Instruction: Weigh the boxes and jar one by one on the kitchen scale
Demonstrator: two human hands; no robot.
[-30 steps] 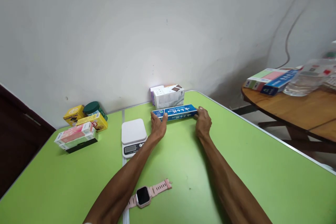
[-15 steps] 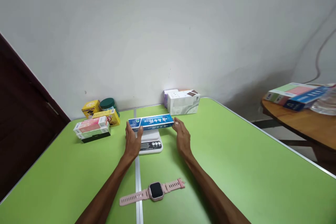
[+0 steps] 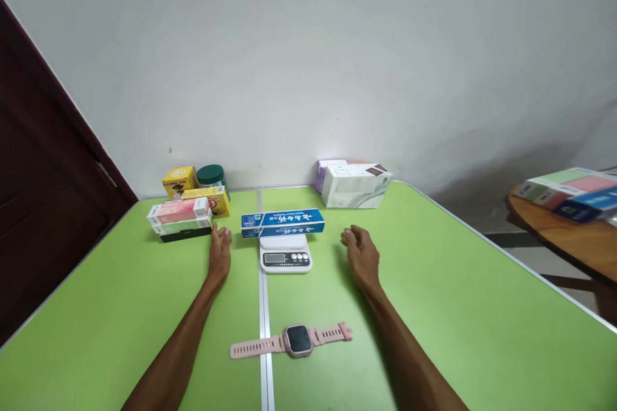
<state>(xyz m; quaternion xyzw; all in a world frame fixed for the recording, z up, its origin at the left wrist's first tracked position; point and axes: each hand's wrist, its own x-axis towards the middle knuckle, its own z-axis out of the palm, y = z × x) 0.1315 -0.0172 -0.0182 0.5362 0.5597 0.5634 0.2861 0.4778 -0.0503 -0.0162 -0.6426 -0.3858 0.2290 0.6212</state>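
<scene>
A blue toothpaste box (image 3: 283, 223) lies crosswise on the white platform of a digital kitchen scale (image 3: 286, 261). Both box ends stick out past the scale. My left hand (image 3: 220, 253) is left of the scale, apart from the toothpaste box and close to the stacked boxes; its fingers are loosely bent and it holds nothing. Over the table to the right of the scale is my right hand (image 3: 363, 258), empty too, with fingers loosely curled. Nearer to me, a pink-strapped smartwatch (image 3: 299, 340) lies flat across the metal seam.
At the back left stand stacked pink and green boxes (image 3: 180, 218), yellow boxes (image 3: 179, 181) and a green-lidded jar (image 3: 211, 174). A white box (image 3: 355, 187) and a purple package (image 3: 324, 173) stand at the back right. More boxes (image 3: 573, 189) lie on a wooden table (image 3: 578, 244).
Both hands have let go of the toothpaste box and moved apart, left and right. The box now rests on the scale. The camera view has shifted slightly.
</scene>
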